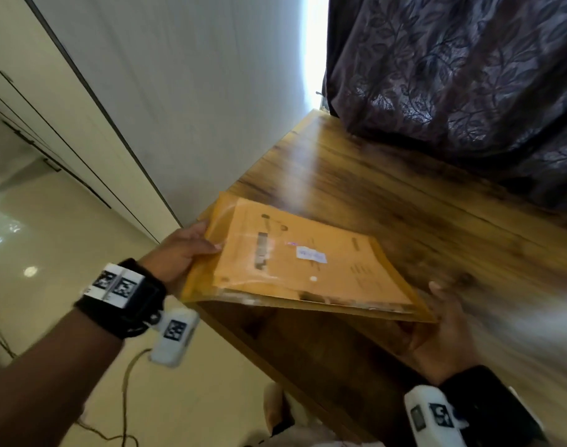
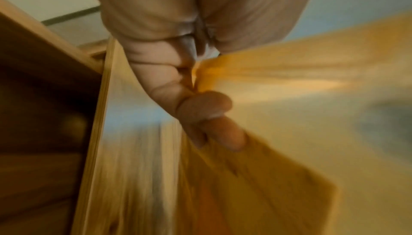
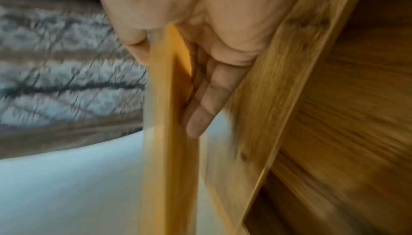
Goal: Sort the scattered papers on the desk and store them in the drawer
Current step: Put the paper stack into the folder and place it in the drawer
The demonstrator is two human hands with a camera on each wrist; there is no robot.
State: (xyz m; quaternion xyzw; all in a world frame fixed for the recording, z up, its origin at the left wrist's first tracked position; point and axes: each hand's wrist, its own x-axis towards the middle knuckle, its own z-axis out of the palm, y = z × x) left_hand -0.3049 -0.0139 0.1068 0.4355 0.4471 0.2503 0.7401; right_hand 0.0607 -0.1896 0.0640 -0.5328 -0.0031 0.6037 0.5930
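Note:
A stack of orange-yellow papers and envelopes [image 1: 295,262], the top one in a clear sleeve with a small white label, hangs tilted over the front left corner of the wooden desk [image 1: 388,195]. My left hand [image 1: 208,250] grips its left edge, thumb on top and fingers curled underneath. My right hand [image 1: 437,304] holds the near right corner, thumb above, fingers below. In the left wrist view my fingers [image 2: 205,108] pinch the stack [image 2: 256,186]. The right wrist view is blurred: the stack's edge [image 3: 165,115] runs between thumb and straight fingers [image 3: 207,98].
The desk's dark wood front [image 1: 308,343] drops below the stack. A dark patterned curtain [image 1: 453,75] hangs over the desk's far side. A white wall [image 1: 195,91] stands to the left, with cupboards [image 1: 34,108] beyond. A cable [image 1: 127,382] lies on the tiled floor.

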